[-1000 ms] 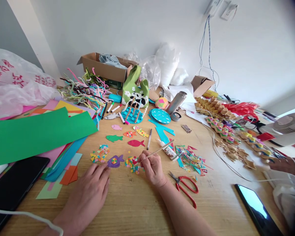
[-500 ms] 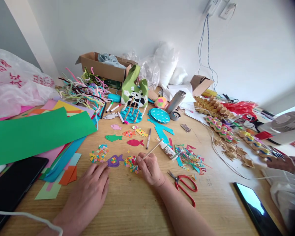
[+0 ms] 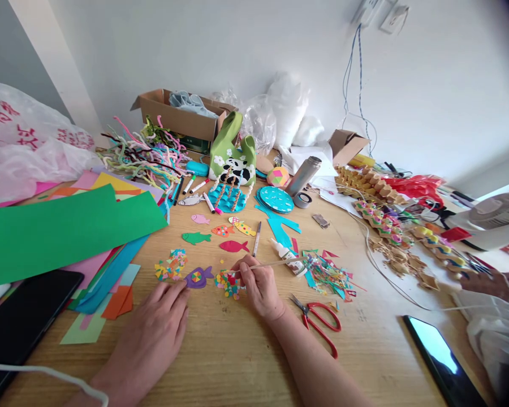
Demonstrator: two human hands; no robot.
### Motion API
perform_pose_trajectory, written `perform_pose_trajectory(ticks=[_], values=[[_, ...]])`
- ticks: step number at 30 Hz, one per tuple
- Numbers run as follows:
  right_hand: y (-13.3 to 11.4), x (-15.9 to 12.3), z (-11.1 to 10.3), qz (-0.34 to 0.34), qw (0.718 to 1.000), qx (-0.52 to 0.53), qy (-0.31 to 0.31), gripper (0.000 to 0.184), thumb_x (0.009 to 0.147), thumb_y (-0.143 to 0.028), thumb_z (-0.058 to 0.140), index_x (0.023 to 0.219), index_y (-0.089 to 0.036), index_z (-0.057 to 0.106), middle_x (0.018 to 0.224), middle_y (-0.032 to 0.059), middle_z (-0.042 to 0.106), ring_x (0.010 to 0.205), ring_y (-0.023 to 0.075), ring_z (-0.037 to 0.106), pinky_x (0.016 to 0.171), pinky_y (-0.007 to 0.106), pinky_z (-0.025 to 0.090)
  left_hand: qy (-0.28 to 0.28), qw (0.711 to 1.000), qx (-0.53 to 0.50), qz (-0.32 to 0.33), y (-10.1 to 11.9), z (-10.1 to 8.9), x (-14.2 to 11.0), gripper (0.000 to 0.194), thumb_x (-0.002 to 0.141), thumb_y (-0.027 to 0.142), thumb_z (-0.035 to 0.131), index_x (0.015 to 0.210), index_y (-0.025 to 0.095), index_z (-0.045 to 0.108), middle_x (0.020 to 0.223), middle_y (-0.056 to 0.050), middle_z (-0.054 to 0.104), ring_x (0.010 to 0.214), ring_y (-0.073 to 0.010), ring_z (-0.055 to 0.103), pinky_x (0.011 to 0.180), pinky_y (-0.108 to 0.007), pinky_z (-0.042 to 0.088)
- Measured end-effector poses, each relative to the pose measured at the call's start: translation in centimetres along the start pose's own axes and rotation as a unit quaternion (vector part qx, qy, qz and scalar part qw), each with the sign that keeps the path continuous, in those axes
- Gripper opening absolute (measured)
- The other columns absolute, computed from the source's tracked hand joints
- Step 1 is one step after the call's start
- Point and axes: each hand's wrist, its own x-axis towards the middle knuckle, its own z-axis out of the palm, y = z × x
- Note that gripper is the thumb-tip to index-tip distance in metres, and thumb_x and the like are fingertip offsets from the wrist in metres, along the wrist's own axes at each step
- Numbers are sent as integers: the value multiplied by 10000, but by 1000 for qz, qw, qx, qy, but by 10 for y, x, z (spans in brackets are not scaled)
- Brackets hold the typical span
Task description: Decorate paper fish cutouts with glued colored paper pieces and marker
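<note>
My left hand [image 3: 159,325] lies flat on the table, its fingertips at the tail-less end of a purple paper fish [image 3: 199,278] with a multicoloured hexagon on its body. Between the thumb and fingers of my right hand [image 3: 258,288] is a thin pale stick [image 3: 283,262], its far end pointing right across a white glue bottle [image 3: 296,267]. Under the right fingertips sits a pile of small coloured paper dots [image 3: 228,284]. Another heap of paper bits [image 3: 172,264] lies beyond my left hand. Green [image 3: 196,238] and red [image 3: 234,246] paper fish lie farther back.
Red-handled scissors [image 3: 318,319] rest right of my forearm, near a heap of paper scraps [image 3: 328,271]. Coloured sheets [image 3: 72,232] and a dark phone [image 3: 29,316] are at left. Another phone [image 3: 441,356] lies at right, below another person's hand [image 3: 486,284]. A steel flask [image 3: 304,176] stands behind.
The stick in my right hand has swung from slanting up and back to nearly level, pointing right. My left hand and the purple fish have not moved.
</note>
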Motion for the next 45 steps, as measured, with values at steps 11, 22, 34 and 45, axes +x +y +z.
perform_pose_trajectory(ticks=[11, 22, 34, 45], values=[[-5, -1, 4, -3, 994, 95, -62, 443, 1052, -464, 327, 969, -163, 642, 796, 61, 673, 665, 149, 673, 639, 255, 520, -14, 1000, 11, 1, 2, 0, 0, 341, 914, 137, 425, 1080, 87, 718, 1140, -135, 714, 1046, -291, 617, 909, -451, 514], [-3, -1, 7, 37, 989, 114, -86, 517, 1044, -506, 321, 854, -157, 652, 785, 62, 647, 636, 134, 642, 604, 236, 520, 5, 1000, -1, -9, 1, 1, -1, 336, 918, 155, 433, 1096, 103, 713, 1113, -128, 719, 1041, -289, 620, 908, -439, 514], [1, 1, 4, 79, 986, 144, -18, 532, 1009, -580, 365, 846, -159, 647, 651, 41, 640, 574, 146, 629, 569, 248, 510, 8, 1000, 4, 4, 1, 0, 0, 336, 915, 142, 427, 1072, 97, 721, 1103, -124, 721, 1024, -284, 621, 907, -429, 503], [5, -1, 4, 86, 987, 129, 37, 504, 1021, -556, 355, 823, -177, 624, 599, 9, 609, 533, 134, 605, 549, 236, 484, 8, 1000, -10, -6, 1, 2, -2, 330, 914, 155, 443, 1095, 111, 715, 1118, -125, 720, 1047, -286, 623, 914, -434, 505]])
